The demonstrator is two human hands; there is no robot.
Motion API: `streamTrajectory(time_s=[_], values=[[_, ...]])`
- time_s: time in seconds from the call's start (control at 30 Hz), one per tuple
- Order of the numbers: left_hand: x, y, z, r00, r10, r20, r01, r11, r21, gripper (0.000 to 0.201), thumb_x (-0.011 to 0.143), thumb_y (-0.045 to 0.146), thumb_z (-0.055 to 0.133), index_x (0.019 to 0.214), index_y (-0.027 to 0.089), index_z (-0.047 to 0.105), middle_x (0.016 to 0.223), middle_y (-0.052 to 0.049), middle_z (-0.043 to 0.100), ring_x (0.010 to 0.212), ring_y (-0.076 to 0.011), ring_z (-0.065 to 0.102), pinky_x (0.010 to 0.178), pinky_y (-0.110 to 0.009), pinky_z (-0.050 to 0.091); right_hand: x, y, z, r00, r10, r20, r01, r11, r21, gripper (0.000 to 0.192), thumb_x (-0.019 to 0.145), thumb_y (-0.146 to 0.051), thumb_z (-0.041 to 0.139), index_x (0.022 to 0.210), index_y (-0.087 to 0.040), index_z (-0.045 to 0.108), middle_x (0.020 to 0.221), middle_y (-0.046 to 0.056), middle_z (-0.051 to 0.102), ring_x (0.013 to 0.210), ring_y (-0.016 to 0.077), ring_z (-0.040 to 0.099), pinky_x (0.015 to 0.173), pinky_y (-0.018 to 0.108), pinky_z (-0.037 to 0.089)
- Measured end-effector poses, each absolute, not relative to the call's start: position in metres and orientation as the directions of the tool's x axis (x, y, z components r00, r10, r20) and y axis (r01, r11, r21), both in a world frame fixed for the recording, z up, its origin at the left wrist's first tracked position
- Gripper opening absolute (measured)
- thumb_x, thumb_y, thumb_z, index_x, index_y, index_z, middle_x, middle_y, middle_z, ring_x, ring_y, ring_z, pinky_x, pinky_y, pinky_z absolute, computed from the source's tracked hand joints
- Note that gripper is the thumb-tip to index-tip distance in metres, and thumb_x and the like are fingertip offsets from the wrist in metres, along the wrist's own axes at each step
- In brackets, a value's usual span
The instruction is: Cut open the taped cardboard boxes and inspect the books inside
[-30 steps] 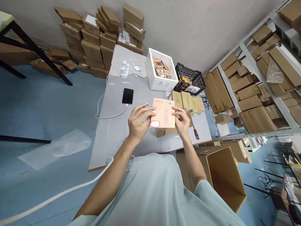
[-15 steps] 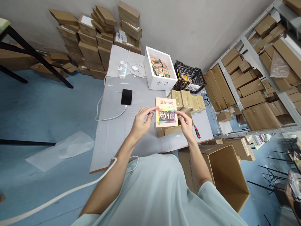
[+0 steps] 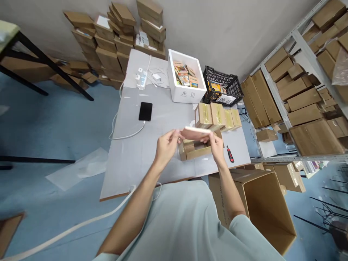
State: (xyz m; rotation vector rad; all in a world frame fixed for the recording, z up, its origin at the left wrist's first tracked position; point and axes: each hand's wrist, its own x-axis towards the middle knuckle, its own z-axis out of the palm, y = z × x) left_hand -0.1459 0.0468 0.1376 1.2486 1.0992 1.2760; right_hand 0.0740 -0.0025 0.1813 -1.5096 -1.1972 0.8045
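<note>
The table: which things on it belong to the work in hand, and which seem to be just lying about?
In hand, or likely part of it:
- book, held by left hand and right hand
- open carton, beneath the book

Apparently just lying about:
- phone, cable plugged in
- cutter, untouched
- power strip

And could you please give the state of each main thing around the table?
Book: tilted, apparently closed
Left hand: pinching book
Right hand: pinching book
Phone: screen dark, plugged in
Foam box: open, partly filled
Black crate: partly filled
Small carton: open
Small boxes: taped shut
Utility knife: lying flat
Large carton: open
</note>
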Motion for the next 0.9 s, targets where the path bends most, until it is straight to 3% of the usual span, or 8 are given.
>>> streamTrajectory(time_s=[0.07,0.17,0.3,0.47,0.6,0.7,0.8,0.9], values=[[-0.141,0.040,0.129,0.051,0.998,0.025,-0.053,-0.022,0.998,0.073,0.101,0.085,0.067,0.113,0.016,0.090,0.095,-0.012,0.087,0.074,-0.0211,0.076,0.064,-0.028,0.062,0.084,-0.009,0.166,0.271,0.962,0.024,0.226,-0.040,-0.973,0.077,0.102,-0.091,0.060,0.091,-0.021,0.091,0.088,0.010,0.086,0.083,0.0250,0.074,0.080,0.038,0.061],[-0.127,0.026,0.106,0.145,0.984,-0.102,-0.071,0.113,0.991,0.080,0.086,0.080,0.087,0.134,0.015,0.087,0.117,-0.015,0.089,0.089,-0.0257,0.082,0.072,-0.031,0.067,0.100,-0.024,0.134,0.235,0.968,-0.091,0.095,-0.116,-0.989,0.061,0.091,-0.078,0.085,0.115,-0.022,0.094,0.111,0.011,0.090,0.082,0.0229,0.075,0.072,0.035,0.064],[-0.101,0.002,0.075,0.213,0.931,-0.297,-0.168,0.334,0.927,0.107,0.074,0.070,0.097,0.161,0.017,0.067,0.150,-0.022,0.079,0.096,-0.0301,0.084,0.060,-0.032,0.067,0.120,-0.048,0.085,0.161,0.953,-0.258,-0.128,-0.239,-0.963,0.076,0.080,-0.060,0.098,0.148,-0.028,0.082,0.147,0.011,0.083,0.077,0.0182,0.078,0.062,0.032,0.070],[-0.067,0.006,0.066,0.174,0.895,-0.410,-0.157,0.437,0.886,0.087,0.069,0.059,0.100,0.142,0.019,0.076,0.147,-0.020,0.081,0.115,-0.0380,0.085,0.065,-0.036,0.073,0.160,-0.043,0.051,0.114,0.942,-0.314,-0.269,-0.275,-0.923,0.077,0.079,-0.056,0.102,0.147,-0.027,0.081,0.145,0.013,0.084,0.093,0.0248,0.088,0.081,0.042,0.079],[-0.035,0.085,0.110,0.046,0.961,-0.272,-0.158,0.276,0.948,0.064,0.072,0.052,0.096,0.126,0.019,0.083,0.142,-0.017,0.083,0.120,-0.0391,0.083,0.085,-0.046,0.077,0.183,0.056,0.078,0.087,0.983,-0.164,-0.260,-0.137,-0.956,0.073,0.080,-0.061,0.101,0.140,-0.022,0.084,0.141,0.016,0.086,0.114,0.0350,0.087,0.091,0.050,0.079],[-0.017,0.166,0.173,-0.165,0.983,-0.085,-0.126,0.064,0.990,0.049,0.077,0.038,0.090,0.120,0.017,0.084,0.135,-0.017,0.085,0.128,-0.0390,0.080,0.111,-0.055,0.070,0.176,0.162,0.130,0.082,0.997,-0.009,-0.296,0.016,-0.955,0.076,0.089,-0.060,0.094,0.150,-0.018,0.078,0.152,0.017,0.080,0.141,0.0353,0.078,0.123,0.054,0.065],[-0.010,0.214,0.222,-0.474,0.860,0.188,0.041,-0.191,0.981,0.040,0.087,0.025,0.082,0.126,0.018,0.082,0.139,-0.016,0.083,0.141,-0.0346,0.075,0.131,-0.054,0.056,0.170,0.236,0.168,0.124,0.992,-0.003,-0.338,0.039,-0.940,0.090,0.093,-0.056,0.087,0.168,-0.014,0.062,0.173,0.018,0.064,0.163,0.0324,0.062,0.138,0.053,0.049],[-0.020,0.205,0.218,-0.507,0.785,0.356,0.163,-0.318,0.934,0.038,0.096,0.026,0.078,0.133,0.019,0.079,0.145,-0.015,0.080,0.141,-0.0311,0.075,0.132,-0.050,0.055,0.195,0.243,0.155,0.083,0.996,0.023,-0.243,0.042,-0.969,0.085,0.091,-0.057,0.087,0.162,-0.015,0.067,0.177,0.018,0.061,0.169,0.0333,0.055,0.142,0.054,0.042]])
